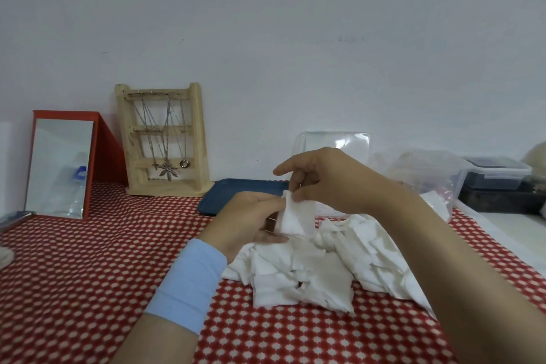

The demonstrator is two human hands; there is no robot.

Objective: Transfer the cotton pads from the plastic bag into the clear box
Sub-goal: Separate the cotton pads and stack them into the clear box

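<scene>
Pads (295, 217) stand upright btwn your hands: R hand (325, 177) pinches top edge, L hand (251, 216) grips the side. Box (334, 140) sits at 12 o'clock, just behind R hand; R is nearer.

Home dressing table: mirror (59, 168), necklace stand (165, 139).
</scene>
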